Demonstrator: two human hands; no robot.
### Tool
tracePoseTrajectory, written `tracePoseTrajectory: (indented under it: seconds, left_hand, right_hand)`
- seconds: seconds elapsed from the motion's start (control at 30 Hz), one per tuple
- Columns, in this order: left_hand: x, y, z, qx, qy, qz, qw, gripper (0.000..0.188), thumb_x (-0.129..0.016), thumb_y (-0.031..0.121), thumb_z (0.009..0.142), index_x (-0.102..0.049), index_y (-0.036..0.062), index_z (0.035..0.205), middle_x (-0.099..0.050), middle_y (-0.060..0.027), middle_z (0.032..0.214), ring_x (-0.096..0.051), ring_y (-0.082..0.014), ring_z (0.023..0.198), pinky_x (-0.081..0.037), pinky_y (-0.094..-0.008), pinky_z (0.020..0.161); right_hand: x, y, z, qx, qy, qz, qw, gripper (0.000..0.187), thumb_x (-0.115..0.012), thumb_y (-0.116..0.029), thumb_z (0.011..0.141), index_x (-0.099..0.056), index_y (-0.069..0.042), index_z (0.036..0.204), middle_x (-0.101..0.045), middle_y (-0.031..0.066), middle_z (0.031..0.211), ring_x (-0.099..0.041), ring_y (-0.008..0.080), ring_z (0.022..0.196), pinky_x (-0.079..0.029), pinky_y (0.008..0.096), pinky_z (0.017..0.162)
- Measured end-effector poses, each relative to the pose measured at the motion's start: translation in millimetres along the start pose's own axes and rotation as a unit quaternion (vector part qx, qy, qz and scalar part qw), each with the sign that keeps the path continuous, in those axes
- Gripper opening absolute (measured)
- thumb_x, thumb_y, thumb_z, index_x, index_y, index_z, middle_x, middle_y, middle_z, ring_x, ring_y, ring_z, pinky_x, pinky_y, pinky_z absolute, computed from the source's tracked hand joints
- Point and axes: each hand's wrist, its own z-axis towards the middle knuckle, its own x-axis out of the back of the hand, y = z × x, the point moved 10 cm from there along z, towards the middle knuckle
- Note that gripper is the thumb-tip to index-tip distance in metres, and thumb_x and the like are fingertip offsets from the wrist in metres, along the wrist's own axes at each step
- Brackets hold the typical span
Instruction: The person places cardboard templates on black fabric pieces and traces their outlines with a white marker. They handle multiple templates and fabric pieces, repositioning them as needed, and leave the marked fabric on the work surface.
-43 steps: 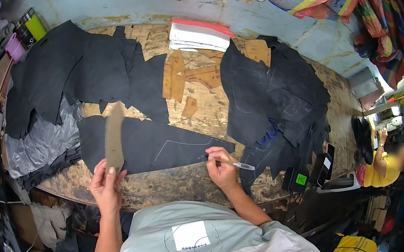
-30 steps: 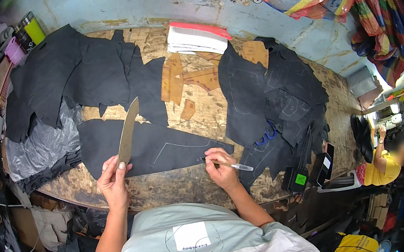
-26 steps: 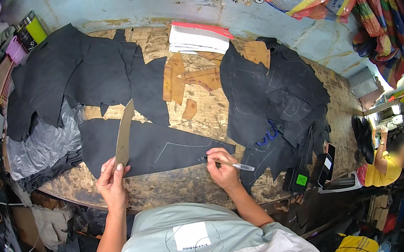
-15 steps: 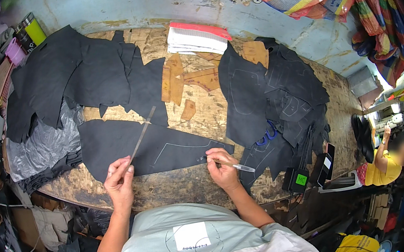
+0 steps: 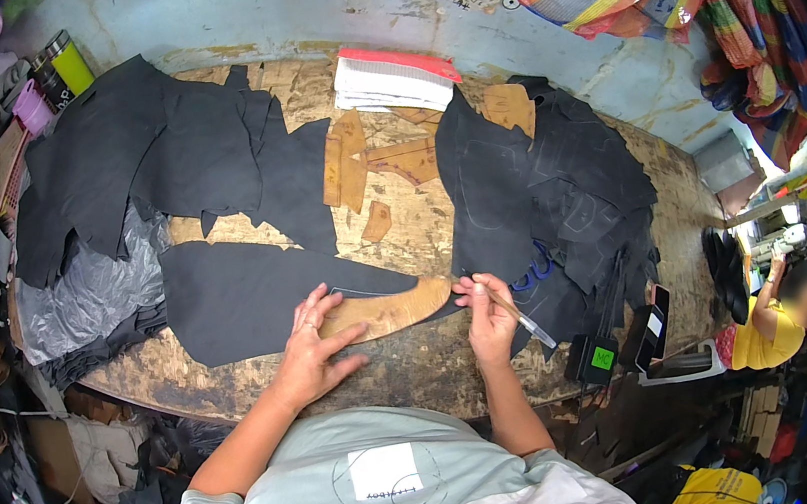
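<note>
A curved brown pattern piece (image 5: 386, 313) lies flat over the lower edge of a long black leather piece (image 5: 228, 299). Across its left end rests my left hand (image 5: 318, 338), fingers spread and pressing down. Part of a pale drawn line shows just above the pattern. My right hand (image 5: 483, 308) pinches a slim marking pen (image 5: 523, 323), its clear end pointing down to the right. The pen's other end is by the pattern's rounded right tip; whether it touches the leather I cannot tell.
Black leather sheets (image 5: 99, 148) spread at the left, and marked ones (image 5: 489, 171) at the right with blue-handled scissors (image 5: 534, 271). Brown patterns (image 5: 402, 159) and a white stack (image 5: 393, 80) lie behind. A black box (image 5: 593, 360) and phone (image 5: 652, 327) sit near the right edge.
The pattern, earlier held edge-on in my left hand, now lies flat on the leather under that hand, which moved right. My right hand shifted right with the pen.
</note>
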Motion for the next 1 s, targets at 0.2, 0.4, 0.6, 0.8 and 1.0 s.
tracePoseTrajectory:
  seconds: [0.2, 0.4, 0.6, 0.8, 1.0]
  left_hand:
    - [20.2, -32.9, -4.4, 0.128, 0.033, 0.149, 0.98, 0.045, -0.083, 0.04, 0.059, -0.074, 0.0185, 0.097, -0.044, -0.014, 0.137, -0.025, -0.0364, 0.137, -0.01, -0.0647, 0.106]
    - [20.6, -46.3, -11.3, 0.169, 0.056, 0.148, 0.973, 0.034, -0.08, 0.036, 0.065, -0.075, 0.0237, 0.097, -0.043, -0.013, 0.139, -0.024, -0.0349, 0.138, -0.005, -0.0642, 0.107]
    - [22.1, -47.3, -11.7, 0.158, 0.066, 0.133, 0.976, 0.027, -0.078, 0.033, 0.069, -0.076, 0.0244, 0.094, -0.046, -0.0134, 0.137, -0.026, -0.0344, 0.137, -0.005, -0.064, 0.107]
    - [22.1, -46.1, -12.1, 0.154, 0.071, 0.139, 0.976, 0.026, -0.077, 0.032, 0.07, -0.076, 0.0245, 0.095, -0.047, -0.0142, 0.137, -0.027, -0.0349, 0.137, -0.006, -0.0653, 0.106]
    - [22.8, -44.5, -11.5, 0.151, 0.079, 0.148, 0.974, 0.027, -0.079, 0.03, 0.068, -0.076, 0.0234, 0.093, -0.048, -0.0131, 0.136, -0.029, -0.0351, 0.136, -0.007, -0.0626, 0.107]
  right_hand:
    - [-14.5, -32.4, -1.7, 0.174, -0.099, -0.368, 0.908, 0.037, -0.077, -0.007, 0.066, -0.063, -0.003, 0.099, -0.066, 0.0137, 0.096, -0.06, 0.0322, 0.098, -0.048, 0.0388, 0.084]
    - [-21.6, -22.8, -5.4, 0.178, -0.132, -0.397, 0.891, 0.036, -0.078, -0.01, 0.065, -0.064, -0.007, 0.098, -0.068, 0.0107, 0.095, -0.058, 0.032, 0.104, -0.042, 0.0421, 0.089]
    - [-25.0, -22.1, -5.6, 0.19, -0.137, -0.417, 0.878, 0.032, -0.077, -0.01, 0.067, -0.065, -0.008, 0.096, -0.069, 0.0079, 0.094, -0.058, 0.0309, 0.104, -0.04, 0.0419, 0.089]
    - [-27.1, -24.0, -4.8, 0.191, -0.134, -0.413, 0.88, 0.031, -0.077, -0.009, 0.067, -0.064, -0.008, 0.096, -0.068, 0.0076, 0.094, -0.057, 0.0302, 0.104, -0.04, 0.0414, 0.088]
    - [-26.5, -23.0, -5.0, 0.183, -0.133, -0.423, 0.877, 0.03, -0.076, -0.009, 0.07, -0.064, -0.008, 0.097, -0.068, 0.008, 0.096, -0.057, 0.0303, 0.104, -0.04, 0.0412, 0.088]
